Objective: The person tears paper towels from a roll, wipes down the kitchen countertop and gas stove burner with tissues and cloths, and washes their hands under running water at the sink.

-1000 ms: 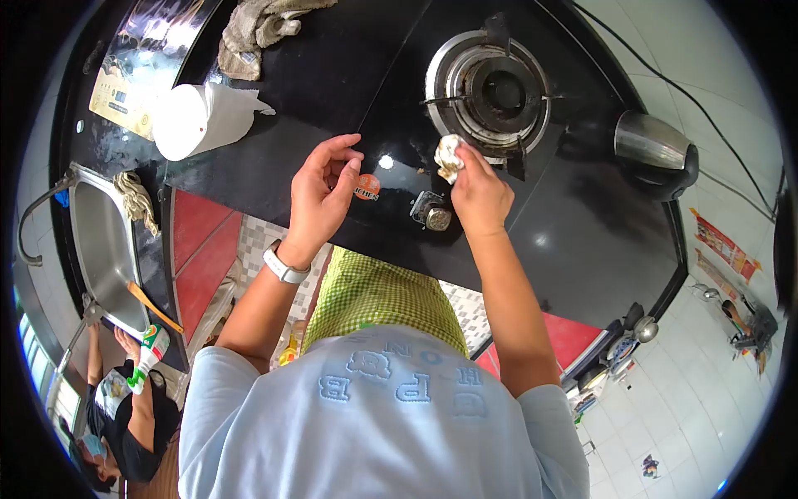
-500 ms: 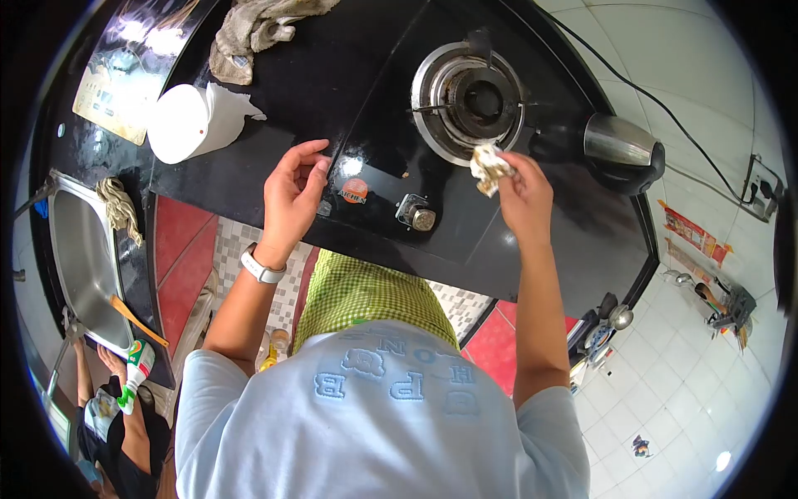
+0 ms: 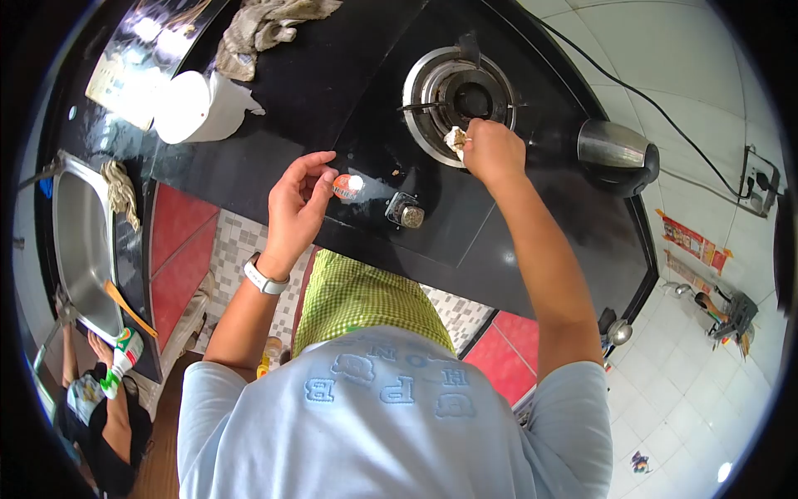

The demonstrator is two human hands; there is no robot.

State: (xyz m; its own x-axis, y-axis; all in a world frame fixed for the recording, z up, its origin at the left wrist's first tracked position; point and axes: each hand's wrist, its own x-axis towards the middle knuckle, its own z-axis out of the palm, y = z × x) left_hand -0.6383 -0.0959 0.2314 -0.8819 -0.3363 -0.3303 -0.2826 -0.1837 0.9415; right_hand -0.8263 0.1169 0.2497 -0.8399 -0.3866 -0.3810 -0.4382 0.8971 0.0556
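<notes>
My right hand [image 3: 495,151] is closed on a crumpled, brown-stained paper towel [image 3: 456,142], which sits at the near rim of the gas burner [image 3: 415,108]. The burner has a round steel ring with a dark centre. Left of it, my left hand [image 3: 298,198] hovers over the black stove top [image 3: 349,108], holding nothing, with its fingers loosely curved and apart. Close to those fingers is a round orange sticker [image 3: 346,186]. A stove knob [image 3: 410,216] lies between my two hands.
A paper towel roll [image 3: 199,108] and a rumpled cloth [image 3: 266,33] rest on the counter. An electric kettle [image 3: 617,156] stands right of the burner. At far left is a steel sink [image 3: 81,237], with another person's hand [image 3: 100,349] near a green-and-white bottle [image 3: 123,362].
My right hand has moved up and left with the paper towel, reaching the burner's near rim. My left hand has shifted only slightly. The view has moved a little.
</notes>
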